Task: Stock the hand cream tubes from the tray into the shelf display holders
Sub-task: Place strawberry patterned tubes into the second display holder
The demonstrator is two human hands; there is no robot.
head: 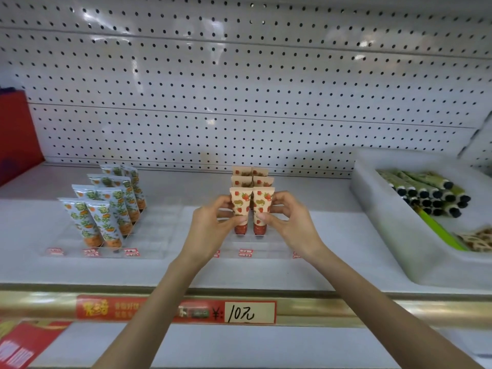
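Note:
Two front strawberry-print hand cream tubes stand cap-down in a clear display holder [277,251] on the shelf. My left hand [213,225] pinches the left front tube [240,202]. My right hand [287,222] pinches the right front tube [262,202]. More strawberry tubes [251,177] stand in rows behind them. A second clear holder [154,235] to the left carries several blue orange-print tubes [106,209]. The white tray [394,230] at the right holds several green tubes with black caps [426,193].
A perforated white back panel [239,89] closes the shelf behind. The shelf's front rail carries a red price label marked 10 [250,312]. A red box [16,139] stands at far left. Beige patterned tubes [476,242] lie at the tray's near end.

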